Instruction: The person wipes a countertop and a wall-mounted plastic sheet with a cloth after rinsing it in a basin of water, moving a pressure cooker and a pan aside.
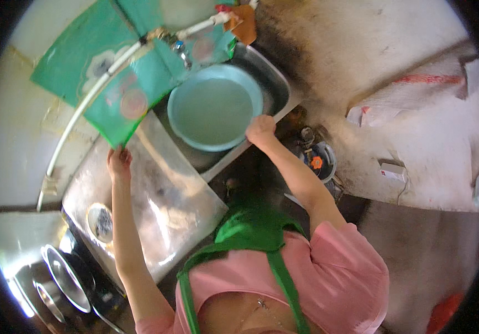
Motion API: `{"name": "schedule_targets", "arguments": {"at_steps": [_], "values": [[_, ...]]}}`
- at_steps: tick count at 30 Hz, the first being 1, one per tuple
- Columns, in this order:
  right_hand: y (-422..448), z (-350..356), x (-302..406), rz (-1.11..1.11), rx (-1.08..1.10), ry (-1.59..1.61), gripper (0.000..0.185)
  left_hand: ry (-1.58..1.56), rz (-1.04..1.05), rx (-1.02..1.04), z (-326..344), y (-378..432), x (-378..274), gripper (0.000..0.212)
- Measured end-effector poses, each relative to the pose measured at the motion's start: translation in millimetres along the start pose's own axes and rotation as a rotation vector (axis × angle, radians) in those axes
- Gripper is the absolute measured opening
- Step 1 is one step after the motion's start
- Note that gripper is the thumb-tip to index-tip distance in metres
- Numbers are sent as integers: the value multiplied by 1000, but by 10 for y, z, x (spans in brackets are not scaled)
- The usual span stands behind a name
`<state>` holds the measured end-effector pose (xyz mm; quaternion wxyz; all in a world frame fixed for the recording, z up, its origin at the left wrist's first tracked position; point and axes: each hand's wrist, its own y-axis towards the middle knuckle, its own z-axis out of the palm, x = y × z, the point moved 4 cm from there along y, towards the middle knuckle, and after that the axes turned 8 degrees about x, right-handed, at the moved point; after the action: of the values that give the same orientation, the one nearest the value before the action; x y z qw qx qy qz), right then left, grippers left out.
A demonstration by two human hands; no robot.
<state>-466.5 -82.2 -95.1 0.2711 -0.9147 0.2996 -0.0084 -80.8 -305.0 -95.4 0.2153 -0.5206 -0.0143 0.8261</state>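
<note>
My left hand (119,162) pinches the lower corner of a green plastic sheet (156,89) with a flower pattern. This sheet hangs against the wall behind the sink and is drawn out toward my hand. My right hand (261,129) is closed at the near right rim of a light-blue plastic basin (218,144); its fingertips are hidden. Cloudy water (212,110) fills much of the basin, which sits in a stainless steel sink (283,83). Below my left hand spreads the metal drainboard (168,208).
A chrome tap (183,54) and white pipe (93,89) run along the wall. On the drainboard lies a round dish (99,221) with dark contents. Metal bowls (68,277) stand at lower left. Right of the sink is a container with an orange knob (316,163).
</note>
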Motion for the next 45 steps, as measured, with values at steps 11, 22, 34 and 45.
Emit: {"name": "schedule_targets", "arguments": {"at_steps": [11, 22, 34, 45], "values": [[263, -115, 1022, -745, 182, 935, 27, 77, -2, -184, 109, -3, 260, 4], [1814, 299, 608, -1025, -149, 33, 57, -63, -63, -164, 710, 74, 775, 32], [951, -58, 908, -793, -397, 1035, 16, -843, -673, 173, 2268, 649, 2505, 59], [2335, 531, 789, -35, -165, 891, 67, -539, -576, -128, 2336, 422, 2709, 45]]}}
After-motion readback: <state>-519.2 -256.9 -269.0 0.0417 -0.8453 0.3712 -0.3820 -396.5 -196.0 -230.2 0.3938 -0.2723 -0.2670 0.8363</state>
